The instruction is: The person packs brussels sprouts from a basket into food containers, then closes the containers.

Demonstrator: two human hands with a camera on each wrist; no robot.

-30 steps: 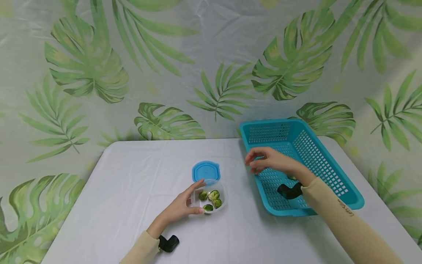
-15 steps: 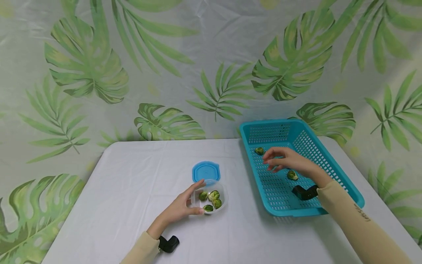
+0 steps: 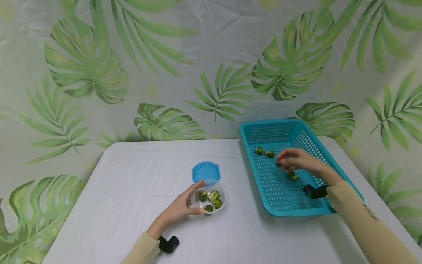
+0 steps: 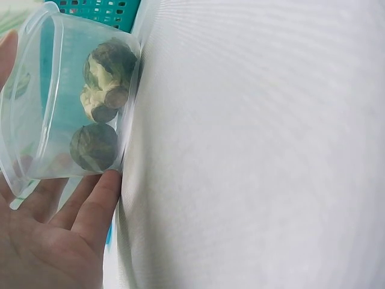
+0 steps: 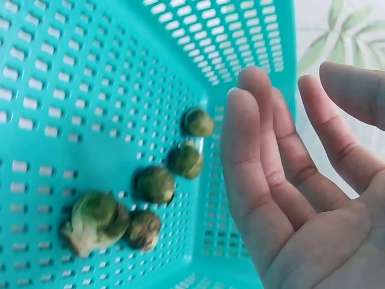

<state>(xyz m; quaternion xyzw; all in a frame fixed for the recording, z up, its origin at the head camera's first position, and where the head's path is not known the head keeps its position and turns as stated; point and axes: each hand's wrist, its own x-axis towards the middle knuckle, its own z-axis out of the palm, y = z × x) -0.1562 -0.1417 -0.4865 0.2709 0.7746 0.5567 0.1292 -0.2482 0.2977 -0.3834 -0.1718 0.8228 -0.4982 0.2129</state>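
On the white table, my left hand (image 3: 179, 207) holds a small clear plastic container (image 4: 66, 144) by its side, thumb and fingers spread round the wall. Several Brussels sprouts (image 3: 214, 195) lie in it. My right hand (image 3: 302, 162) hovers over a turquoise basket (image 3: 270, 198), fingers loosely bent and nothing between them. Beneath it, the right wrist view has several Brussels sprouts (image 5: 155, 184) on the basket floor, among them a larger, paler one (image 5: 96, 223). One sprout (image 3: 279, 164) is partly hidden behind the right fingertips in the head view.
A blue lid (image 3: 206, 170) lies flat just behind the container. The basket's raised walls stand at the table's right side. Behind the table hangs a leaf-patterned cloth (image 3: 165, 55). Each wrist carries a black camera mount (image 3: 169, 244).
My right hand has moved right across the basket, away from its left rim. Sprouts along the basket's back left have come into view. The left hand and the container stay put.
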